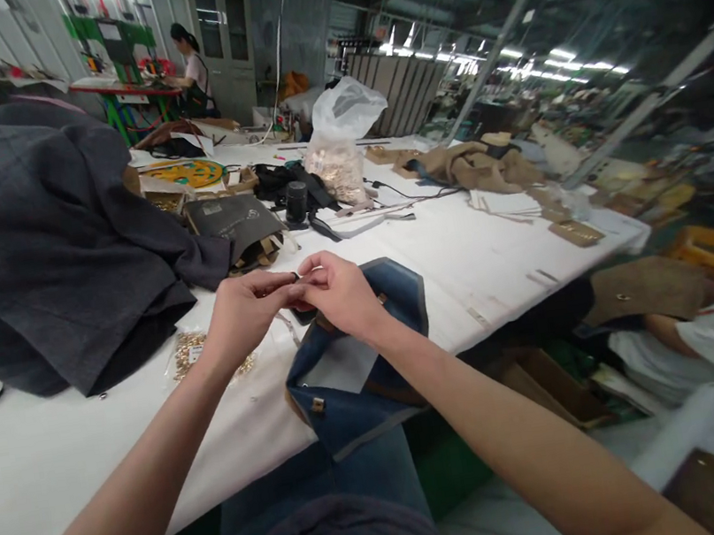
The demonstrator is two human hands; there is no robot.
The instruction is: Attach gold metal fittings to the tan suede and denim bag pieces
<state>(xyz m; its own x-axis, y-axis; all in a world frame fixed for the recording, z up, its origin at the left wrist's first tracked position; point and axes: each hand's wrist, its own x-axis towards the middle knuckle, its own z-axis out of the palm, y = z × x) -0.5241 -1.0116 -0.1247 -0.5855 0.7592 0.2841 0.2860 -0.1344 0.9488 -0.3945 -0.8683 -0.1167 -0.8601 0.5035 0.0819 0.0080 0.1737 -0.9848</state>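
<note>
Left hand (246, 309) and right hand (341, 295) meet mid-frame, both pinching narrow on dark bit (295, 275), kind unclear; likely light, easily dropped. Blue cloth (402, 296) below, lower centre: looks soft, foldable; grey edge (424, 300) likely best hold.

No text legible. Dark box (223, 229): small pale mark (252, 214) toward right of its face, logo-like, too blurred to read; faint patch (212, 208) near its top left, letters don't resolve. Packet of gold bits (183, 354): white sticker (195, 353), print too small. Green machine (128, 58) at back: pale plate (110, 31), unreadable. Red table (95, 86) below: white tag (134, 98) on edge, also unreadable.
</note>
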